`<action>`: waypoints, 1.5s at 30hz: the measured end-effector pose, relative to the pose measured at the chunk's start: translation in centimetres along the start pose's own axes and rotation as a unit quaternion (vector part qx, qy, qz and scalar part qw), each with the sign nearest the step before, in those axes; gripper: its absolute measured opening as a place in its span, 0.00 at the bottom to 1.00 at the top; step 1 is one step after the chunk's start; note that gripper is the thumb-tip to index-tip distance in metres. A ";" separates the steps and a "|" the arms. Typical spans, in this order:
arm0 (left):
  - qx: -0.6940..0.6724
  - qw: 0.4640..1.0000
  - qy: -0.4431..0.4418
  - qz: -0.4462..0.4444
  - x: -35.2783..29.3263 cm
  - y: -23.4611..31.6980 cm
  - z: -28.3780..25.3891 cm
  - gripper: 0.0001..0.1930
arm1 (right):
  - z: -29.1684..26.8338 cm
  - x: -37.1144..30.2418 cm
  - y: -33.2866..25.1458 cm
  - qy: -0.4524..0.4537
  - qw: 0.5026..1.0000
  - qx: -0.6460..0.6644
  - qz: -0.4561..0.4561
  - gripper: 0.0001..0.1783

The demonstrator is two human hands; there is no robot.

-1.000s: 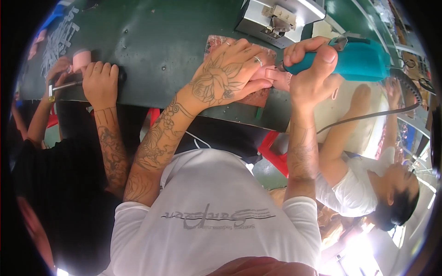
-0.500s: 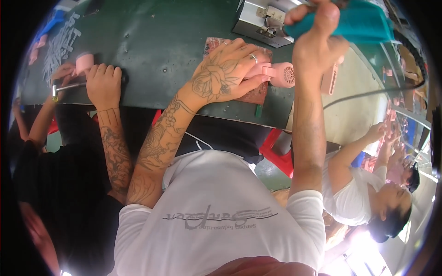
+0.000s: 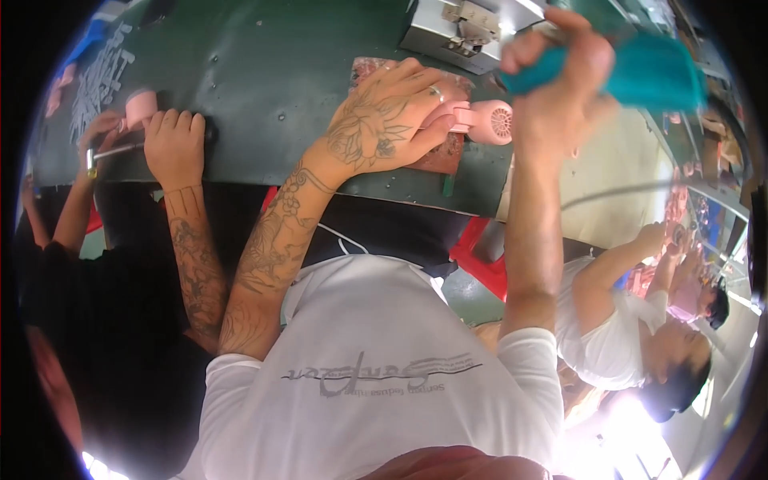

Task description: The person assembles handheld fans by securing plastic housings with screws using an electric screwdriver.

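My left hand [image 3: 382, 118] is closed over a pink hair-dryer-shaped appliance [image 3: 490, 122], pressing it down on a worn reddish pad [image 3: 440, 160]. The appliance's round grille end points right, past my fingers; the rest lies hidden under my palm. My right hand [image 3: 564, 88] is wrapped round a teal corded power tool [image 3: 656, 76], raised to the right of the appliance. Motion blurs the tool, and its working tip cannot be made out. Hand and tool are apart from my left hand.
A metal box with a small fixture [image 3: 448, 36] stands behind the pad. The tool's dark cord [image 3: 616, 190] runs off to the right. At left, a co-worker's hand [image 3: 176, 148] grips a hammer-like tool [image 3: 120, 150] beside a pink cylindrical part [image 3: 142, 106]. Grey strips [image 3: 100, 76] lie beyond.
My right hand has moved slightly right and down toward me with the teal tool. My left hand stays on the pink appliance.
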State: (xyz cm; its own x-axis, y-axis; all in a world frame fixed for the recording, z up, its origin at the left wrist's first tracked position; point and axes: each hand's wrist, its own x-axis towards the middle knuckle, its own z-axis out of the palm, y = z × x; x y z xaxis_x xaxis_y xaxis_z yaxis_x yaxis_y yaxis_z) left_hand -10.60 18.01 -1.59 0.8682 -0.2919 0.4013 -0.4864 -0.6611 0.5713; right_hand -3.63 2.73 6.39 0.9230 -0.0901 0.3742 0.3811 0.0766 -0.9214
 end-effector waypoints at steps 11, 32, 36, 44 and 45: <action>-0.002 0.999 0.027 0.029 0.2 -0.1 0.3 0.15 | -2.9 -3.8 -0.2 -0.078 0.996 0.037 0.006 0.29; 0.022 0.995 -0.010 0.099 0.3 0.4 -0.7 0.13 | -3.5 -6.3 0.3 -0.089 0.995 0.030 0.019 0.31; 0.121 0.986 -0.017 0.118 -1.0 2.3 -2.3 0.10 | -5.1 -8.4 -1.8 -0.057 0.985 0.157 -0.044 0.41; 0.214 0.965 0.140 -0.058 -4.5 -8.9 -13.5 0.14 | -10.7 -13.7 -2.4 -0.027 0.992 0.123 -0.004 0.43; 0.253 0.955 0.133 -0.085 -5.1 -10.5 -13.9 0.15 | -10.7 -13.8 -2.8 -0.012 0.994 0.111 0.009 0.43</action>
State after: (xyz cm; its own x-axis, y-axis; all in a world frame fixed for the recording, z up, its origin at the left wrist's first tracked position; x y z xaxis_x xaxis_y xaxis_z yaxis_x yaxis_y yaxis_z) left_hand -11.23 36.05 0.28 0.8420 -0.0100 0.5394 -0.1730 -0.9520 0.2524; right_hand -18.02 -6.85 2.68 0.9299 -0.0629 0.3624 0.3642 0.2948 -0.8834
